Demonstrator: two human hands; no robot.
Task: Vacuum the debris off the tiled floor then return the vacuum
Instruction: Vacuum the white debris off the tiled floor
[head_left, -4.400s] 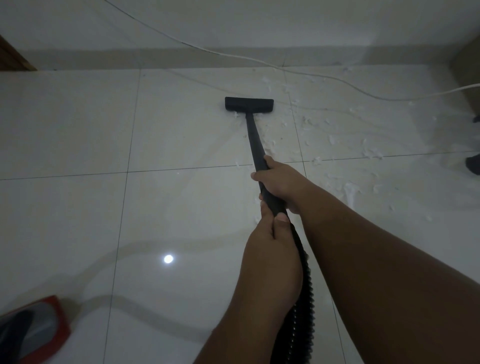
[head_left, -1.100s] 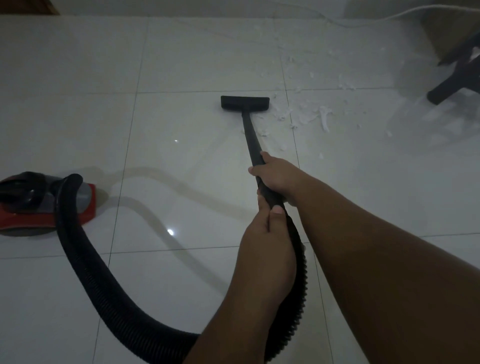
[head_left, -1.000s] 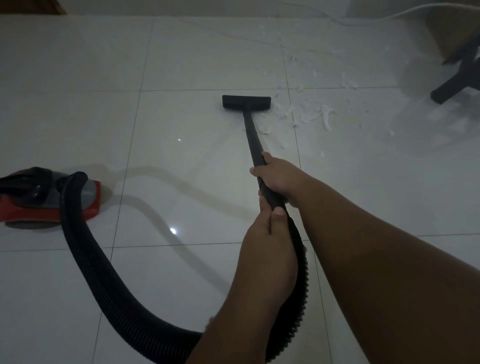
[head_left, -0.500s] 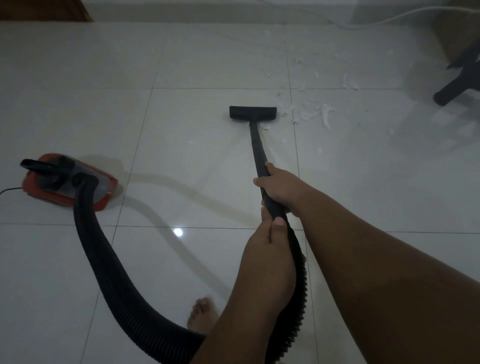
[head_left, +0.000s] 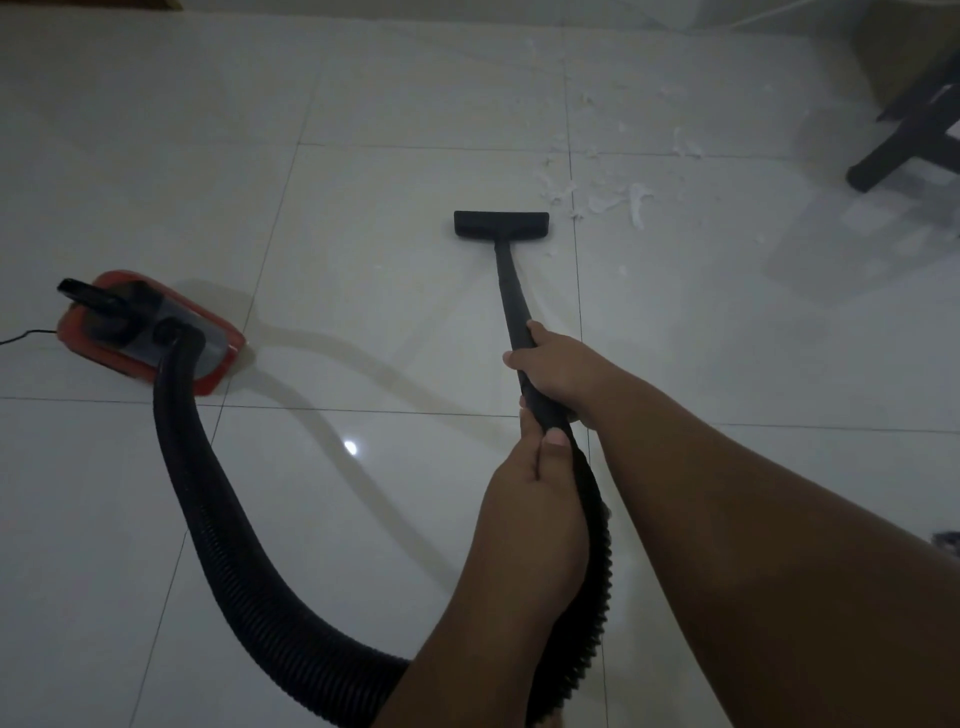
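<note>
Both hands hold the black vacuum wand (head_left: 511, 291). My right hand (head_left: 558, 366) grips it higher up the tube, and my left hand (head_left: 535, 483) grips it just below, where the ribbed hose (head_left: 208, 499) begins. The flat nozzle head (head_left: 501, 226) rests on the white tiled floor (head_left: 363, 208). White paper debris (head_left: 608, 195) lies scattered just right of and beyond the nozzle. The hose loops back to the red and grey vacuum body (head_left: 150, 327) on the floor at the left.
Black chair legs (head_left: 914, 135) stand at the upper right, next to the debris. A thin black power cord (head_left: 23, 335) leaves the vacuum body at the left edge. A white cable (head_left: 769, 13) runs along the far wall.
The vacuum body has slid further into view at the left and turned. The nozzle has pulled back toward me, leaving the debris ahead and to its right. Both hands keep their grip.
</note>
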